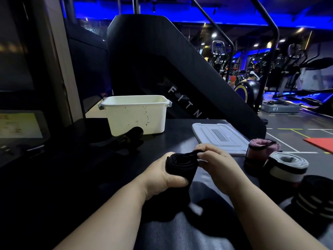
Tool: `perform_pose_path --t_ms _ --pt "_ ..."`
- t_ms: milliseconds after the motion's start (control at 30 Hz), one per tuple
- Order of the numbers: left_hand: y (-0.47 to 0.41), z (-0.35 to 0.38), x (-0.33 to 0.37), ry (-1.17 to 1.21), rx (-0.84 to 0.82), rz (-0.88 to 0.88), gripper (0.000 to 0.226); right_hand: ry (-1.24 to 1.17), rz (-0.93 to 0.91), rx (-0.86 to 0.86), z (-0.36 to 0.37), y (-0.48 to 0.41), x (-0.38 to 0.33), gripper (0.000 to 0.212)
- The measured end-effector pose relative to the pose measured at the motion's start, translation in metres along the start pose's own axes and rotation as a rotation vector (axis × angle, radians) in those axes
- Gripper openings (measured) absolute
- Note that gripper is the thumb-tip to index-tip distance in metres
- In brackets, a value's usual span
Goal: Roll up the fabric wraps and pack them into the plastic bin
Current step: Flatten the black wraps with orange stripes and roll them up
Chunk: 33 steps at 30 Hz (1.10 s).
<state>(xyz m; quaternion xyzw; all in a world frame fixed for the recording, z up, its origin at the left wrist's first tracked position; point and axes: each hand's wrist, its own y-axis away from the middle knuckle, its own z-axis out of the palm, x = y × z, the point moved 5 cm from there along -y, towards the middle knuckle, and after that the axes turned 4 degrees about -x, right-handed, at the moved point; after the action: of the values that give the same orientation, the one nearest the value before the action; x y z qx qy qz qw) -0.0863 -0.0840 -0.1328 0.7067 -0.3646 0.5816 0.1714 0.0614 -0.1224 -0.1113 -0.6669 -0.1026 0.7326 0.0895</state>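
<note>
Your left hand (162, 175) grips the partly rolled black wrap (177, 166) above the dark table (180, 129); your right hand (217, 164) pinches its top edge. Its loose tail fades into shadow. Beyond stands the white bin (135, 114), its inside hidden.

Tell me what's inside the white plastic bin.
Only the upper inner walls of the white plastic bin show, bare and cream. Its front wall hides the bottom, so wraps there cannot be ruled out. The black wrap is outside, in the left hand and right hand.
</note>
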Motion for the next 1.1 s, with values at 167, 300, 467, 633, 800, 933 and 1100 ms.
perform_pose_path --t_ms 167,300,467,633,800,933,1100 --pt "-0.001 -0.002 -0.001 0.0 0.095 0.012 0.03 0.012 0.008 -0.046 0.0 0.0 -0.003 0.015" --pt "-0.002 -0.001 -0.001 -0.006 0.068 0.037 0.029 0.254 -0.051 -0.088 -0.006 0.002 -0.007 0.012" --pt "-0.002 -0.002 -0.002 0.003 0.057 0.039 0.028 0.352 -0.026 -0.146 -0.008 0.002 -0.004 0.015" --pt "0.0 -0.001 0.004 -0.022 0.093 0.057 0.032 0.383 0.002 -0.188 -0.002 0.001 0.004 0.028" --pt "0.005 -0.006 -0.006 0.14 0.051 -0.087 0.075 0.385 -0.016 -0.041 -0.005 -0.001 0.011 0.024" --pt "0.004 -0.006 -0.007 0.385 -0.001 -0.162 0.063 0.425 0.003 0.002 -0.011 -0.003 0.011 0.014" --pt "0.007 -0.012 -0.01 0.266 0.016 -0.109 0.067 0.46 0.009 -0.029 -0.011 -0.004 0.011 0.012"
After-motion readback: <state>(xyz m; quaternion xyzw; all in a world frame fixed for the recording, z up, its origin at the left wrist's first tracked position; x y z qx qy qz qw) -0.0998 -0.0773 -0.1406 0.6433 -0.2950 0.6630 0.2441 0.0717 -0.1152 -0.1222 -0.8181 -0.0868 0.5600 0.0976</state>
